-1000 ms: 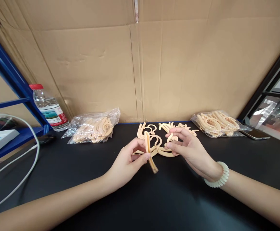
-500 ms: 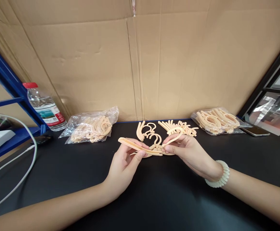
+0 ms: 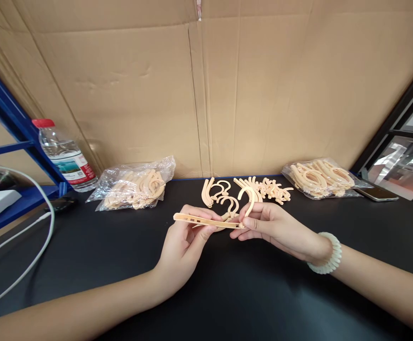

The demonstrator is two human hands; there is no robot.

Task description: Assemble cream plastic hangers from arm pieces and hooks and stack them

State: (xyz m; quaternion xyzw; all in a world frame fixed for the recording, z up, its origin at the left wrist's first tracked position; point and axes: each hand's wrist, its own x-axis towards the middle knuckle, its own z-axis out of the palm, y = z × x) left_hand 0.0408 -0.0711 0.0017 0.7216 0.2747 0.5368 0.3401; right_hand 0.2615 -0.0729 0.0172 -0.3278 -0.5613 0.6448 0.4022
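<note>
Between thumb and fingers, my left hand (image 3: pixel 185 241) grips a beige plastic hanger arm (image 3: pixel 195 219), held nearly level with its slotted edge facing me. My right hand (image 3: pixel 273 229) pinches a curved beige hanger hook (image 3: pixel 250 201) near its lower end. That end of the hook meets the right end of the arm; whether they are locked together I cannot tell. Just behind my hands lies another hanger with its hook (image 3: pixel 232 203) up, partly hidden by my fingers. Farther back are loose hanger arms (image 3: pixel 207 193) and a pile of small hanger pieces (image 3: pixel 275 190).
Bags of hanger parts lie at the left (image 3: pixel 135 187) and right (image 3: pixel 320 177) on the black table (image 3: pixel 263 303). A water bottle (image 3: pixel 67 158), a white cable (image 3: pixel 52 222) and a phone (image 3: pixel 378 193) are near the sides. A cardboard wall (image 3: pixel 149 94) stands behind.
My right hand has turned the hook more upright and brought its lower end against the arm's right end. The arm in my left hand has rolled, showing its slotted edge.
</note>
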